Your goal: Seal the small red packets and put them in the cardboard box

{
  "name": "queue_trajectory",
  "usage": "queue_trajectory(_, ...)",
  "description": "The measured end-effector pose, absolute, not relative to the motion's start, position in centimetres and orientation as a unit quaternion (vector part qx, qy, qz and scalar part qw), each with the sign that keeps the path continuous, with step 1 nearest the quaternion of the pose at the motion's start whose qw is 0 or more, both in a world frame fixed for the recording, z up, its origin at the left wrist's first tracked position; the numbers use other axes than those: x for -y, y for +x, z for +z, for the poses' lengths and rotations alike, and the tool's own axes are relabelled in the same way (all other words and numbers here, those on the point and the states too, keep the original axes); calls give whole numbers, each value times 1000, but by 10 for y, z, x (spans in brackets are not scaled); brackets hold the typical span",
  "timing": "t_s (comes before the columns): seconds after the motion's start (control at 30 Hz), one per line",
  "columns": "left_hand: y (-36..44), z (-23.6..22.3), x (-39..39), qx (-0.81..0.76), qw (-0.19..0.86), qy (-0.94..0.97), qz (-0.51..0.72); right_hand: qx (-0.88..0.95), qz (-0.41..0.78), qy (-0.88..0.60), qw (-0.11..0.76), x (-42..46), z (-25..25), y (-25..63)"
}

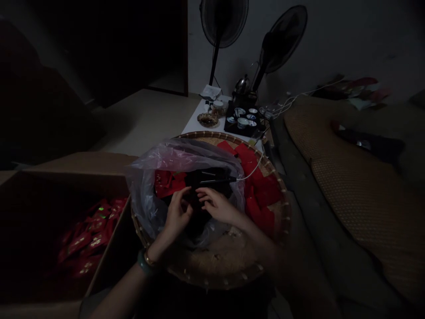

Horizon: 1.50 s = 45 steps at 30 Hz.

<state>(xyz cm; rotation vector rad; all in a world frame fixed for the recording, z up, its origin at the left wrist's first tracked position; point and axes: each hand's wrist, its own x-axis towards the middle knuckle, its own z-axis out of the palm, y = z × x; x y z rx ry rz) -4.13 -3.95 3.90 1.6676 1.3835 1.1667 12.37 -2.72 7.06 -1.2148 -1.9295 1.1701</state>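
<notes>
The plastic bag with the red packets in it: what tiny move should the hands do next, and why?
Perhaps ease the left hand toward the red packets: they lie just past it inside the open plastic bag, closer to it than to the right hand. It is too dark to tell if either hand holds anything.

Very dim; corners nearly black

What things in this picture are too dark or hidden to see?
All in the head view:
Dark middle inside the plastic bag: lost in shadow.
Whether the left hand or right hand pinches anything: too dark.
Floor of the cardboard box: under red packets and shadow.
Top of the left fan: cut off by upper edge.
</notes>
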Motion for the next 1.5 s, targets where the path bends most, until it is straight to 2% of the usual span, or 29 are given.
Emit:
queue_trajectory(0.17,-37,43,42,-521,356,613,475,779,390,-421,252,41,79,122)
queue_trajectory(0.27,-41,45,40,-525,344,609,485,749,412,-421,302,34,75,130)
queue_trajectory(0.37,-51,44,36,-538,349,602,475,692,387,-505,340,18,58,147)
queue_trajectory(0.4,-55,43,35,-542,359,598,469,695,359,-534,321,13,49,152)
queue_trajectory(0.53,-66,36,34,-547,416,565,456,776,305,-534,143,12,17,154)
queue_trajectory(0.63,-69,32,34,-541,433,567,445,811,255,-522,67,20,4,139)
queue_trajectory(0.77,-69,33,34,-553,412,586,425,815,227,-533,17,24,1,125)
queue_trajectory(0.93,-68,39,35,-575,365,619,392,797,236,-557,10,23,-3,128)
queue_trajectory(1.03,-70,44,36,-585,343,628,382,794,245,-556,37,21,-5,131)
queue_trajectory(1.27,-77,63,36,-597,285,669,340,722,322,-574,214,11,0,146)
queue_trajectory(1.5,-55,64,28,-568,286,701,322,520,539,-581,317,12,9,163)
